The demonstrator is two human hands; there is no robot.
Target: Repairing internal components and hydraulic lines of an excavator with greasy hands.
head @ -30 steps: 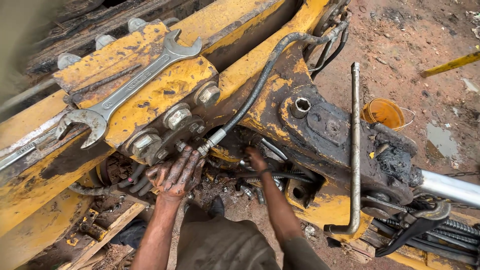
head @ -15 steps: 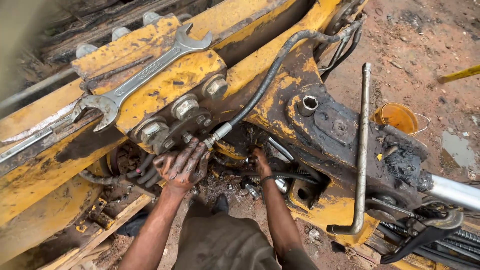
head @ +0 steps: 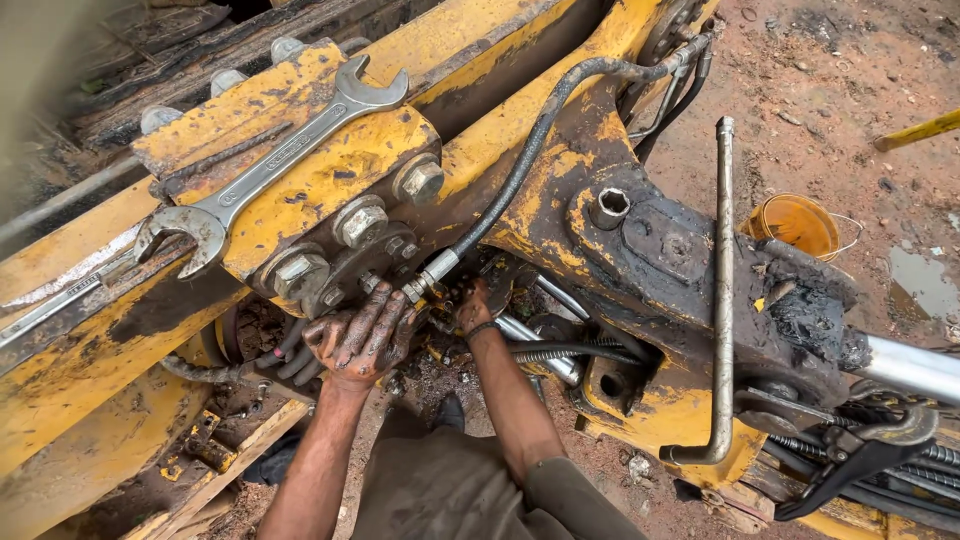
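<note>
Orange bucket (head: pixel 795 222) on dirt, contents unclear, far from greasy hands (head: pixel 365 335).

Hose (head: pixel 520 170), bolts (head: pixel 362 224) and pipes (head: pixel 545 345) crowd the gap (greasy, narrow).

Left hand (head: pixel 362 335), right hand (head: pixel 472 305), hose fitting (head: pixel 432 273)

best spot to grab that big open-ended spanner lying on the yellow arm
Probably the mid-shank of the big spanner, coming from above: it lies flat and diagonal on the yellow arm, shank bare, jaws at both ends. Both hands are lower, by the hose fitting.
</note>
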